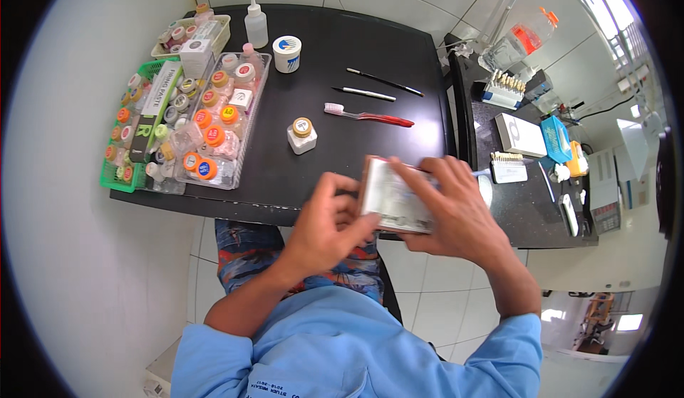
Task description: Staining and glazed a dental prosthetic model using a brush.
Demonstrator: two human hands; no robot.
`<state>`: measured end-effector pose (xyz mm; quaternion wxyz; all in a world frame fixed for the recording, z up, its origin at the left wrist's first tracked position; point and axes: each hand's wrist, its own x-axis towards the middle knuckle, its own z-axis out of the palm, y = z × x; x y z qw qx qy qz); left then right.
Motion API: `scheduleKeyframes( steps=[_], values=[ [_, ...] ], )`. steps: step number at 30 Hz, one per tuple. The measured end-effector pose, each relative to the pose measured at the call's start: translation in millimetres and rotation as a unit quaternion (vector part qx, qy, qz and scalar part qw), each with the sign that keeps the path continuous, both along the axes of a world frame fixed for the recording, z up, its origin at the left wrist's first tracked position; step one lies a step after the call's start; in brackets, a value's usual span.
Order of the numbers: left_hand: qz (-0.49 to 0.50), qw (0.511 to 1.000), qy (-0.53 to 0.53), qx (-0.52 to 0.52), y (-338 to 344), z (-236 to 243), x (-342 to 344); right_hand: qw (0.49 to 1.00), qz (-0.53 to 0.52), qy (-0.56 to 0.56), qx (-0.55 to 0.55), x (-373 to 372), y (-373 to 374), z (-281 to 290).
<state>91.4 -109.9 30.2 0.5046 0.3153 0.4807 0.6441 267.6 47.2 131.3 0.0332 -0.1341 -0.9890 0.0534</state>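
Over the table's front edge I hold a flat rectangular case, with a pale, smudged face and a reddish-brown edge. My right hand grips its right side, fingers across the top. At the lower left corner my left hand has its thumb against the case and its other fingers curled by the left edge, partly hidden. Slightly blurred, the case looks tilted. Beyond it lie a red toothbrush, a white-handled thin brush and a dark thin brush. A small gold-capped jar stands left of the toothbrush.
Clear and green trays full of capped jars stand on the left. A squeeze bottle and white tub are at the back. On the right counter are shade-tab holders, a white box and a large bottle.
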Motion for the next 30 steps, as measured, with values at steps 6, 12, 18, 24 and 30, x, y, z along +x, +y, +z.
scheduleKeyframes(
  steps=[6,12,18,24,30],
  values=[
    [0.02,0.954,0.288,-0.075,-21,-5,-47,0.997,0.076,0.017,-0.022,-52,23,-69],
    [0.111,0.862,0.492,-0.05,-13,-38,-53,0.996,0.066,-0.014,-0.055,-62,31,-87],
    [0.119,0.849,0.512,-0.052,-11,-44,-52,0.997,0.064,-0.02,-0.049,-61,33,-89],
    [0.138,0.827,0.543,-0.035,-9,-49,-49,0.996,0.078,-0.031,-0.035,-58,34,-87],
    [0.131,0.842,0.521,-0.049,-10,-46,-51,0.995,0.094,-0.02,-0.031,-57,35,-86]
  ],
)
